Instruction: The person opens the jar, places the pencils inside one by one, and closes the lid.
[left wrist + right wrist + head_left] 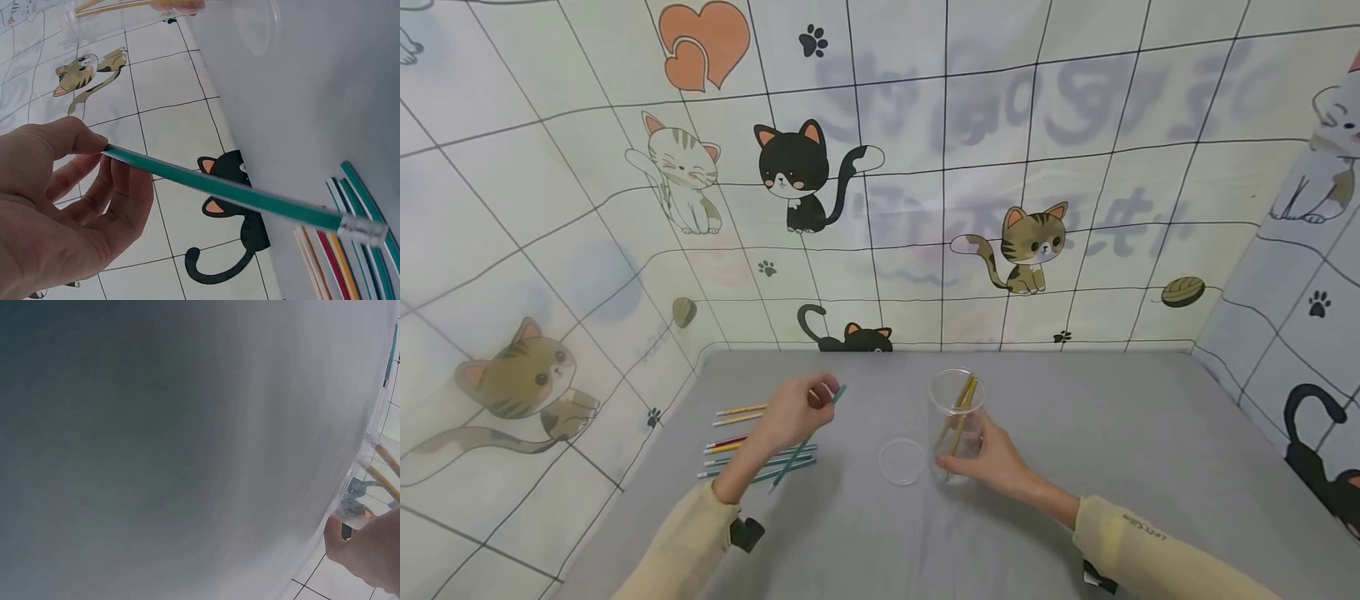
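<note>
My left hand (797,410) pinches a green pencil (225,186) between thumb and fingers near one end. The pencil slants, its metal-capped end pointing down in the head view. My right hand (988,458) grips the lower part of a clear plastic cup (936,417) that stands upright on the table. Two yellow pencils (967,398) lean inside the cup. To the left, under and beside my left forearm, a loose row of pencils (724,451) lies on the table, in green, yellow and red.
A round clear lid (901,462) lies flat just left of the cup. The grey tabletop (1112,425) runs back to a wall cloth (910,183) printed with cats and grid lines, which also hangs at both sides.
</note>
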`<action>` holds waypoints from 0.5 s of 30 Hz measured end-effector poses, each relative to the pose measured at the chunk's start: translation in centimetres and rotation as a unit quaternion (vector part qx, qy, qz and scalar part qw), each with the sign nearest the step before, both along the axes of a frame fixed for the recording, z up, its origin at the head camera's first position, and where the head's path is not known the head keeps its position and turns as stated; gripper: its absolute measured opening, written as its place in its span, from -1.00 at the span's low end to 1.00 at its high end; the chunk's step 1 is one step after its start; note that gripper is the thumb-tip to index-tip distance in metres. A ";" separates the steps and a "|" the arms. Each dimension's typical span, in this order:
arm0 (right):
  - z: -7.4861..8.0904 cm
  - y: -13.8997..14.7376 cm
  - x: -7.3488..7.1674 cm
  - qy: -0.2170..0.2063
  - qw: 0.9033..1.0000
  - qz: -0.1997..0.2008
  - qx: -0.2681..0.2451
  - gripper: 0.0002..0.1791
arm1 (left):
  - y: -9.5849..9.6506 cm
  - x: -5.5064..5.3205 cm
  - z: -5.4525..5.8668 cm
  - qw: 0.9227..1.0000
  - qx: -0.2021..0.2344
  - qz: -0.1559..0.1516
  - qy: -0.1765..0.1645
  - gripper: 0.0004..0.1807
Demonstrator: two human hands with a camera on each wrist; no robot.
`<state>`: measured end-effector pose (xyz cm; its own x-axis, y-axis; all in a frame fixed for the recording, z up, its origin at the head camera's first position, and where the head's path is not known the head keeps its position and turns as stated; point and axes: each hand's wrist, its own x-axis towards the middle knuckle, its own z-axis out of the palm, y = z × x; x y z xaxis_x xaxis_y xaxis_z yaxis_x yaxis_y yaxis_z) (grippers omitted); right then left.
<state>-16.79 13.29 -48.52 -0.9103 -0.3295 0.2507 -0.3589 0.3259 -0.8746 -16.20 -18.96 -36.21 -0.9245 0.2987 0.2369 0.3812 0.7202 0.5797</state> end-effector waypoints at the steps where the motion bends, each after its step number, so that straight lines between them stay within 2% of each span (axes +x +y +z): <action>1: 0.0 0.0 0.0 -0.002 1.000 -0.001 0.000 -0.16 | 0.2 -0.1 0.2 1.000 0.002 -0.001 0.001 -0.78; 8: 0.1 0.1 0.0 0.001 1.000 0.002 -0.002 -0.14 | 1.7 -0.4 1.6 1.000 0.030 -0.005 0.007 -0.78; 15: 0.1 0.2 0.0 0.010 1.000 0.010 -0.003 -0.13 | 3.2 -0.6 2.7 0.998 0.054 -0.032 -0.008 -0.78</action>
